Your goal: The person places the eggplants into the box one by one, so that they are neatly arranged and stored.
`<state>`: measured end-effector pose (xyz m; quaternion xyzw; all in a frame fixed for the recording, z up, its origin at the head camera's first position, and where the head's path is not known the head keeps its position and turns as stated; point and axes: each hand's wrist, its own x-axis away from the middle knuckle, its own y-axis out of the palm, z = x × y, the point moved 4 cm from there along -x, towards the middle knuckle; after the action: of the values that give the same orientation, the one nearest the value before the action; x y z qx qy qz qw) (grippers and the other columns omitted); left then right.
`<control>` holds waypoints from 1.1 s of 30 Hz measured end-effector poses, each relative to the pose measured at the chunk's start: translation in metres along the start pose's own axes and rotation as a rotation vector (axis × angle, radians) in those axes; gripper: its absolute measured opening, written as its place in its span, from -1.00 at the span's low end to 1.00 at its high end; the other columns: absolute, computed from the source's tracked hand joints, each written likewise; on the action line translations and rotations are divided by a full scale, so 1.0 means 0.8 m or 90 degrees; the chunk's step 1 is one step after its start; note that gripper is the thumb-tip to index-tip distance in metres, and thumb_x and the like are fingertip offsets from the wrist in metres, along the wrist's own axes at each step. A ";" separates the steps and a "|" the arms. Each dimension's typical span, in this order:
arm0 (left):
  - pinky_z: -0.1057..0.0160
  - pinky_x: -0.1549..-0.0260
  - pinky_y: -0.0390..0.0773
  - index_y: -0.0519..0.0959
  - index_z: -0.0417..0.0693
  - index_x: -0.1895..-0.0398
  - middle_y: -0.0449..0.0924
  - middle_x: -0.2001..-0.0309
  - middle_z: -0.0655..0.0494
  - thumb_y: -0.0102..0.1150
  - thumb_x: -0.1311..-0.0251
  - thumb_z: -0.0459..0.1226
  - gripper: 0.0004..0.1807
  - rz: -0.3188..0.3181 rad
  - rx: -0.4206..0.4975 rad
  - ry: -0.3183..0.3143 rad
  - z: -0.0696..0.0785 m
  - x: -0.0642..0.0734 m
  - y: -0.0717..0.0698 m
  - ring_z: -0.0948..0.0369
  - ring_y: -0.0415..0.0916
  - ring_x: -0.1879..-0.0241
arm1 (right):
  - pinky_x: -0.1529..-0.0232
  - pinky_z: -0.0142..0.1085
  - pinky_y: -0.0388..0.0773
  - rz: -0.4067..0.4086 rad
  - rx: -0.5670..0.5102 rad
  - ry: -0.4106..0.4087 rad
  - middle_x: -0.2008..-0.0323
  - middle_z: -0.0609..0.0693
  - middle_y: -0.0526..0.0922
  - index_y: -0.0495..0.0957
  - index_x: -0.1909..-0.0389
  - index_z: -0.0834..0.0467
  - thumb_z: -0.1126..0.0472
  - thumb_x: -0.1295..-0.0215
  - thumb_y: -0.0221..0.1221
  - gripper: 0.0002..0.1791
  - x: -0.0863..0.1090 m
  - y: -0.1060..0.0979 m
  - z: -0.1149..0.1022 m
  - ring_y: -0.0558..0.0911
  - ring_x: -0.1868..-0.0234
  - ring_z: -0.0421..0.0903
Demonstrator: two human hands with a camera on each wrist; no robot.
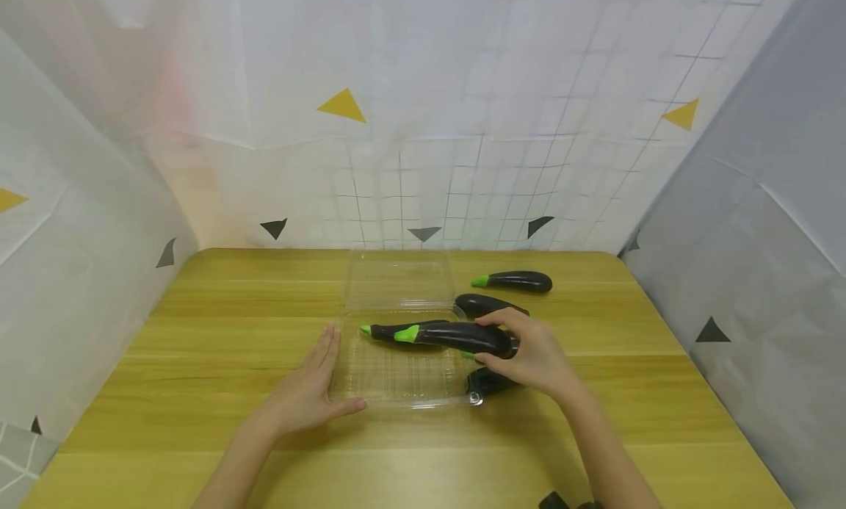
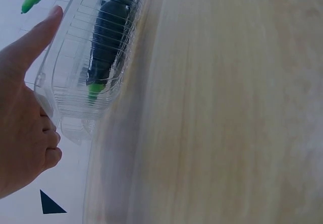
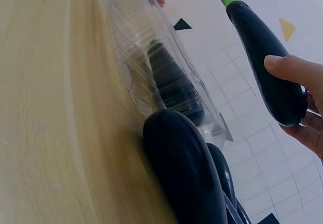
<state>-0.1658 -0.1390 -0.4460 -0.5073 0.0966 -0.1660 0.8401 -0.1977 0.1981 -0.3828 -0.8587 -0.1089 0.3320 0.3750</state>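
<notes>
My right hand (image 1: 532,358) pinches a dark eggplant (image 1: 463,337) near its fat end, between thumb and fingers. In the right wrist view this eggplant is raised above the container, its green stem end pointing away from the hand. A clear plastic container (image 1: 406,384) stands on the table with its hinged lid (image 1: 399,278) folded back. Inside it, near the back, lies another eggplant (image 1: 385,332), partly covered by the held one. My left hand (image 1: 307,391) rests against the container's left side, fingers straight along the wall and thumb stretched along the front corner.
Close to the container's right side lie an eggplant (image 1: 485,304) behind my right hand and another eggplant (image 1: 487,381) partly under it. A further eggplant (image 1: 518,280) lies at the back right of the wooden table (image 1: 251,296). White sheeting (image 1: 297,178) stands around the table.
</notes>
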 end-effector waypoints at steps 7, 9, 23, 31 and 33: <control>-0.12 -0.34 0.03 -0.28 -0.28 -0.51 -0.44 -0.52 -0.17 0.19 -0.03 0.33 0.30 -0.002 0.003 -0.004 -0.002 -0.001 0.002 -0.13 -0.28 -0.46 | 0.20 -0.23 0.65 0.003 -0.021 -0.014 0.06 -0.13 0.62 0.59 0.01 0.06 0.27 0.12 0.52 -0.45 -0.007 0.015 -0.002 0.62 0.09 -0.15; -0.11 -0.34 0.03 -0.28 -0.28 -0.50 -0.44 -0.52 -0.17 0.19 -0.03 0.33 0.30 -0.002 0.004 -0.005 -0.002 -0.001 0.002 -0.12 -0.28 -0.46 | 0.20 -0.23 0.65 0.004 -0.028 -0.021 0.07 -0.14 0.63 0.59 0.01 0.06 0.27 0.11 0.51 -0.45 -0.008 0.019 -0.003 0.62 0.09 -0.15; -0.13 -0.34 0.04 -0.28 -0.28 -0.50 -0.44 -0.52 -0.18 0.19 -0.02 0.32 0.30 -0.005 0.008 -0.008 0.000 -0.001 0.000 -0.14 -0.28 -0.46 | 0.13 -0.20 0.64 -0.007 -0.058 0.000 0.04 -0.17 0.62 0.60 0.00 0.03 0.24 0.08 0.50 -0.47 -0.013 0.043 -0.001 0.60 0.02 -0.16; -0.13 -0.34 0.01 -0.29 -0.28 -0.50 -0.46 -0.51 -0.16 0.20 -0.02 0.32 0.30 -0.005 0.014 -0.008 0.000 -0.001 0.000 -0.14 -0.29 -0.46 | 0.24 -0.28 0.60 -0.002 -0.039 0.005 0.10 -0.18 0.64 0.61 0.01 0.02 0.21 0.07 0.50 -0.49 -0.012 0.061 0.005 0.61 0.14 -0.20; -0.13 -0.34 -0.01 -0.29 -0.27 -0.50 -0.47 -0.51 -0.16 0.21 -0.02 0.31 0.31 -0.006 0.017 -0.009 0.000 0.000 0.000 -0.14 -0.30 -0.46 | 0.28 -0.28 0.58 0.001 -0.038 0.007 0.12 -0.18 0.64 0.62 0.02 0.02 0.22 0.09 0.51 -0.48 -0.012 0.065 0.006 0.61 0.18 -0.21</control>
<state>-0.1660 -0.1389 -0.4457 -0.4977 0.0863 -0.1677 0.8466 -0.2112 0.1609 -0.4175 -0.8714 -0.1159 0.3243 0.3494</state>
